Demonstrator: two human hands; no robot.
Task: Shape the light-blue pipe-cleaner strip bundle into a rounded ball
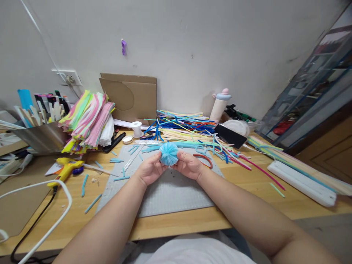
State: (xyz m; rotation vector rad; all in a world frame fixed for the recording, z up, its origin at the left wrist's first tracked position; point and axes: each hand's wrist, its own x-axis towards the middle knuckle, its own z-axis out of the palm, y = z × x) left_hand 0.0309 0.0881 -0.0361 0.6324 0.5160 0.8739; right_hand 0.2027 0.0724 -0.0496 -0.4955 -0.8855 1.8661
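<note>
A round, fuzzy light-blue pom-pom (169, 154) is held up between both hands over the grey cutting mat (176, 194). My left hand (151, 168) grips its left side, fingers curled and partly hidden beneath it. On the opposite side my right hand (190, 165) pinches it with the thumb along the edge. Short cut pieces of blue pipe cleaner (121, 178) lie on the mat to the left. Behind the pom-pom, a row of longer light-blue pipe cleaners (187, 146) crosses the mat's far edge.
A yellow hot glue gun (66, 170) with a cord lies at left. Bundled pastel pipe cleaners (90, 117) stand beside a metal box (41, 137). At the back are cardboard (143, 95), a white spool (136, 129) and a bottle (220, 106). A white power strip (302, 183) lies right.
</note>
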